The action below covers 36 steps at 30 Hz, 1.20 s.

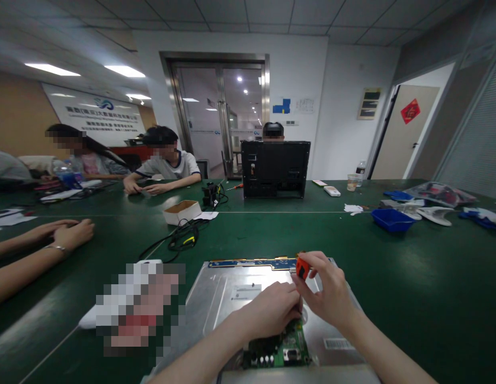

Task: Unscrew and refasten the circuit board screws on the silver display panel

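Note:
In front of me on the green table lies a metal display panel (216, 298), its back facing up. A blue circuit strip (252, 263) runs along its far edge, and a green circuit board (298, 344) sits near its close side. My right hand (330, 290) pinches the orange and black handle of a screwdriver (302, 268) above the panel; its shaft is mostly hidden. Beside it, my left hand (272, 305) is closed, fingers curled down over the far end of the green board. Whatever those fingers hold is hidden.
A small cardboard box (182, 213) and black cables (184, 234) lie beyond the panel. Farther off stand a black monitor casing (276, 170) and a blue tray (392, 220). A co-worker's hands (74, 234) rest at the left; other people sit around the table.

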Each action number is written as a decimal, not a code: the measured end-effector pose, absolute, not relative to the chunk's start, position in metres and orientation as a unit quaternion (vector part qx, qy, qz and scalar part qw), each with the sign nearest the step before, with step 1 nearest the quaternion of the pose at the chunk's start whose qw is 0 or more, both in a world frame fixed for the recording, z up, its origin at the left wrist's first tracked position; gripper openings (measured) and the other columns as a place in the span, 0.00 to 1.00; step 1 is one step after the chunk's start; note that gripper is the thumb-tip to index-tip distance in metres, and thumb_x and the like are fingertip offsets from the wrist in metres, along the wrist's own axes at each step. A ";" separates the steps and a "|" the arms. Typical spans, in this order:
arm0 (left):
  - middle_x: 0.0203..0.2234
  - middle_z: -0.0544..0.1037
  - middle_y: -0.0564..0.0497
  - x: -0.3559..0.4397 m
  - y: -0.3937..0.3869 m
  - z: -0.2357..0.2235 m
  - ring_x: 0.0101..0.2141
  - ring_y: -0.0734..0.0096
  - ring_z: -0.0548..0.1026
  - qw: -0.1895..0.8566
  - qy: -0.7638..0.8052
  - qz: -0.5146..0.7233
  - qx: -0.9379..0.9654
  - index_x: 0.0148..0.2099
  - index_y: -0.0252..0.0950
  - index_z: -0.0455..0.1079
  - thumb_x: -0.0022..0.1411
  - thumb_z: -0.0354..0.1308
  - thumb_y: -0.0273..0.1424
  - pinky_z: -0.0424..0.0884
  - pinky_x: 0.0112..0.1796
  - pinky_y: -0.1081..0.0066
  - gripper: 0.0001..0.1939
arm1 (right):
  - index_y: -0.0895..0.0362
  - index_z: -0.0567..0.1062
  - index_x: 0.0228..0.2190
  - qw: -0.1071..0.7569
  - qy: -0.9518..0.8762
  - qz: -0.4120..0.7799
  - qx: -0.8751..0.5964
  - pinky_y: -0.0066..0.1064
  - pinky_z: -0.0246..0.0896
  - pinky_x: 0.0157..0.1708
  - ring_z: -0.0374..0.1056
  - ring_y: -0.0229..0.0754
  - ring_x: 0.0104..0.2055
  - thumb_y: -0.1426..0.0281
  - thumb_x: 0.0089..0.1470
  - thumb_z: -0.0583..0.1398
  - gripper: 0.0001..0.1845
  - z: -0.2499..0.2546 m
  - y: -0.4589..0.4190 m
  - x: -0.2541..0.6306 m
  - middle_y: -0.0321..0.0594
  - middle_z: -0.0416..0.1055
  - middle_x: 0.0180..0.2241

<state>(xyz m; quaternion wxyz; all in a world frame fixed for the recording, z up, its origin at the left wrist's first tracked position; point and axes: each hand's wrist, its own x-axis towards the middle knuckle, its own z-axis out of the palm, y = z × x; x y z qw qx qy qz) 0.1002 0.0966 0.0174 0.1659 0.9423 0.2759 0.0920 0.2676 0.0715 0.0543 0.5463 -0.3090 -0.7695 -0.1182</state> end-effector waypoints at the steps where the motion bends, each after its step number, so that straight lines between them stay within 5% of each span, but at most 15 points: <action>1: 0.44 0.78 0.46 0.101 0.097 0.017 0.45 0.57 0.76 0.166 0.276 0.092 0.942 0.46 0.36 0.71 0.62 0.61 0.22 0.72 0.45 0.65 0.10 | 0.52 0.65 0.51 0.547 -0.770 -0.119 -0.307 0.28 0.66 0.22 0.69 0.37 0.24 0.71 0.62 0.58 0.16 0.054 0.071 0.268 0.37 0.73 0.33; 23: 0.44 0.78 0.44 0.101 0.096 0.018 0.45 0.56 0.76 0.172 0.279 0.083 0.941 0.46 0.36 0.70 0.64 0.58 0.23 0.72 0.46 0.64 0.08 | 0.56 0.65 0.52 0.536 -0.774 -0.114 -0.318 0.28 0.67 0.23 0.70 0.38 0.22 0.71 0.64 0.55 0.15 0.054 0.069 0.269 0.38 0.76 0.29; 36: 0.43 0.78 0.45 0.102 0.096 0.018 0.44 0.58 0.76 0.167 0.282 0.077 0.942 0.46 0.36 0.70 0.64 0.58 0.22 0.72 0.44 0.65 0.09 | 0.56 0.60 0.56 0.515 -0.790 -0.099 -0.317 0.29 0.63 0.22 0.70 0.38 0.22 0.72 0.66 0.51 0.18 0.051 0.069 0.272 0.44 0.79 0.36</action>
